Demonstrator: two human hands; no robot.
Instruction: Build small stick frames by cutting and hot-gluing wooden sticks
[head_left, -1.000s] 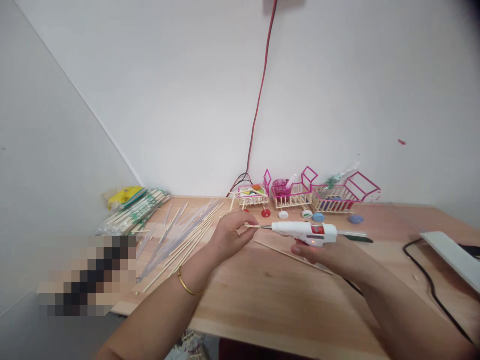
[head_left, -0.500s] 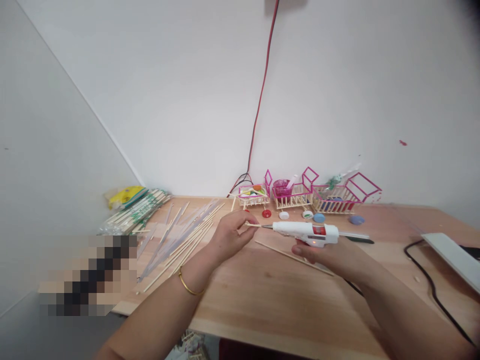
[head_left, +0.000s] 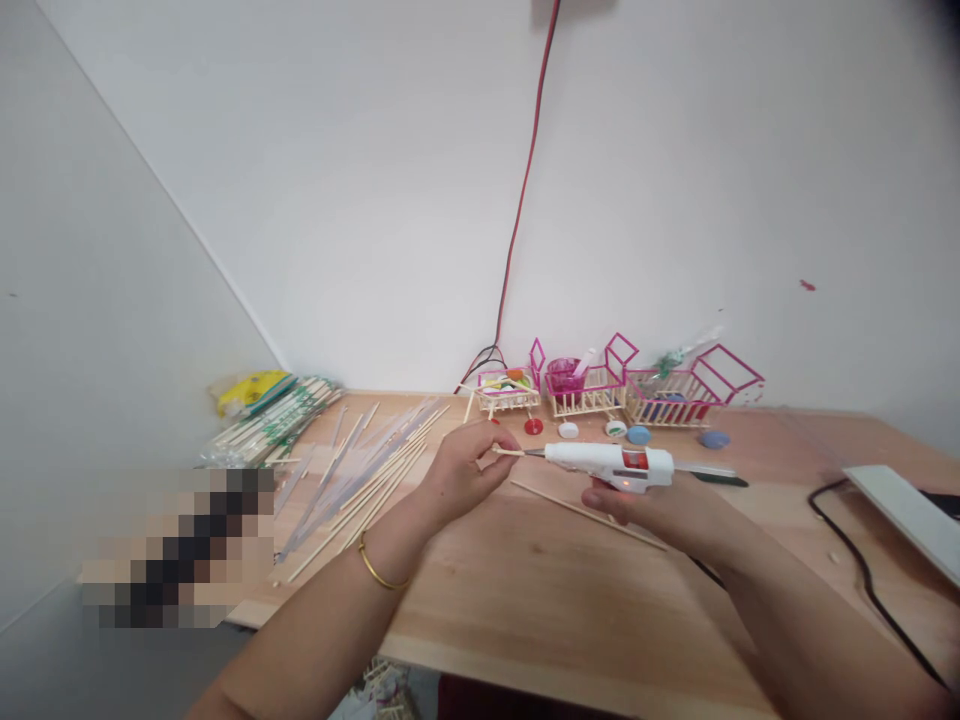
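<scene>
Between thumb and fingers, my left hand (head_left: 469,465) pinches a short wooden stick (head_left: 508,452). My right hand (head_left: 649,510) is wrapped round a white glue gun (head_left: 604,465) with a small orange light on its side. The gun's metal nozzle (head_left: 534,453) points left and meets the stick's end, or nearly so; the exact contact is too small to tell. One long wooden stick (head_left: 589,515) lies on the table below the gun. Farther back stand a small stick cart (head_left: 510,398), a middle cart (head_left: 589,400) and a larger cart (head_left: 675,400), all with pink-purple edges.
Loose wooden sticks (head_left: 382,490) and clear glue sticks lie at the left, before packaged sticks (head_left: 292,420) and a yellow bag (head_left: 255,392). A dark-handled knife (head_left: 718,479) lies behind my right hand. A black cable (head_left: 855,550) and a white board (head_left: 904,515) are at the right.
The glue gun has shifted very slightly left in my right hand. My left hand keeps its pinch on the stick and has hardly moved.
</scene>
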